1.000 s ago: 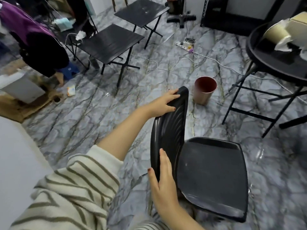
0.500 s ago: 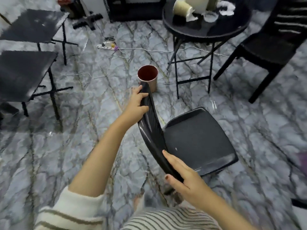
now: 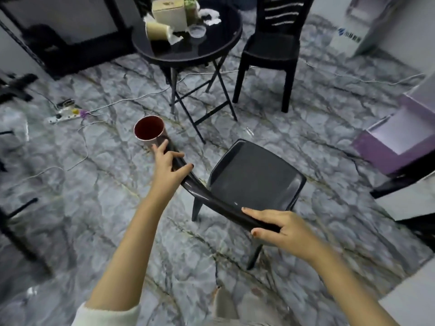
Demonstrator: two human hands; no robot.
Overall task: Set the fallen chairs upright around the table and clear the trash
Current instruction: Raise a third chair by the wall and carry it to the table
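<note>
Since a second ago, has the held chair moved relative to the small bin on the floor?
Yes. The chair has swung its seat toward the round table, its backrest top now beside the bin.

- One view only, from a wide-angle camera on the person's head, tilted forward and down over both outstretched arms.
- It sits close above the left hand [image 3: 168, 171] and right hand [image 3: 281, 228], which fill the lower middle; straight lines bend toward the edges.
- Beyond the fingertips the view reaches across the marble floor [image 3: 70, 208] to a round table [image 3: 188, 51] at the top, farther off.
- Just past the left fingers stands a dark-red bin [image 3: 149, 131].
- No second view shares the scene.
</note>
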